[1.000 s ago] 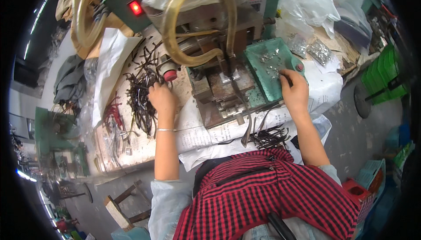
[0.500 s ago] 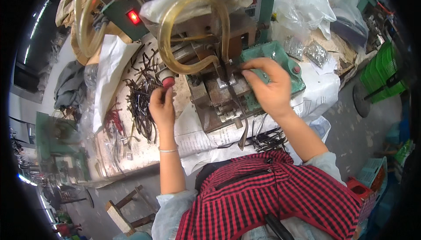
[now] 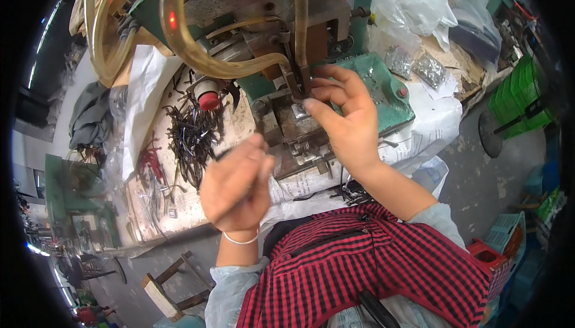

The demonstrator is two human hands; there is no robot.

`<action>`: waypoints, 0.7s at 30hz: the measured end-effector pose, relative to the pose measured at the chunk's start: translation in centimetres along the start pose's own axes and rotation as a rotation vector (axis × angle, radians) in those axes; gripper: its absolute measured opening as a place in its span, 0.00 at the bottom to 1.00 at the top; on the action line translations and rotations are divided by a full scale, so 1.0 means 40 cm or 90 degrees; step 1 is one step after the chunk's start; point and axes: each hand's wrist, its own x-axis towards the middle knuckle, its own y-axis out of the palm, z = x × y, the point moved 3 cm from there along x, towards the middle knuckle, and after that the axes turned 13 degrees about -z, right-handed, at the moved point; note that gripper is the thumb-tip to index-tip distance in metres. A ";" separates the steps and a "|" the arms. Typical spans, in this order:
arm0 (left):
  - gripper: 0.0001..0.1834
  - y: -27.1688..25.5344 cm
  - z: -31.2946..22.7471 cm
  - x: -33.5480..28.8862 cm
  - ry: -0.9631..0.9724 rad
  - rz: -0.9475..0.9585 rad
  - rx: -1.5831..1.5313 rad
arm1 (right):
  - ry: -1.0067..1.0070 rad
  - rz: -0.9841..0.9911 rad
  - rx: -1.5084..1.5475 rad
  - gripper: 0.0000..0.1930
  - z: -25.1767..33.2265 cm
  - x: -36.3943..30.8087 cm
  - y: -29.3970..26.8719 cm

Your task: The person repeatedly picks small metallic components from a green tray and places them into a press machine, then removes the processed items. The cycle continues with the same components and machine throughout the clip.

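My left hand (image 3: 236,187) is in front of the bench machine (image 3: 299,136), its fingers curled and smeared by motion. Whether anything is in it cannot be made out. My right hand (image 3: 353,118) reaches in from the right. Its thumb and fingertips come close together beside the machine's dark upright jaws (image 3: 298,79), just above a small shiny metal block (image 3: 299,110). What the fingertips pinch, if anything, is hidden. A red push button (image 3: 208,100) sticks out left of the jaws. Below it lies a pile of dark glasses temples (image 3: 188,139).
Thick yellowish hoses (image 3: 209,64) loop over the machine. A green tray (image 3: 389,100) stands at its right, with bags of small metal parts (image 3: 429,70) beyond. More dark temples (image 3: 354,191) lie at the front edge. A green basket (image 3: 521,91) is far right.
My left hand has left the red button and moved right and nearer. The temple hanging from the machine's front is gone from there. My right hand has shifted left, closer to the jaws.
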 end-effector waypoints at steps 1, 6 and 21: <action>0.18 0.010 -0.009 -0.011 0.052 0.021 -0.008 | 0.022 0.002 0.031 0.26 0.015 -0.016 0.001; 0.15 0.106 -0.049 -0.031 0.194 0.186 0.035 | -0.020 0.139 -0.075 0.30 0.030 0.026 -0.060; 0.16 0.130 -0.021 -0.062 0.164 0.159 -0.008 | -0.165 -0.023 -0.731 0.09 -0.189 0.066 -0.300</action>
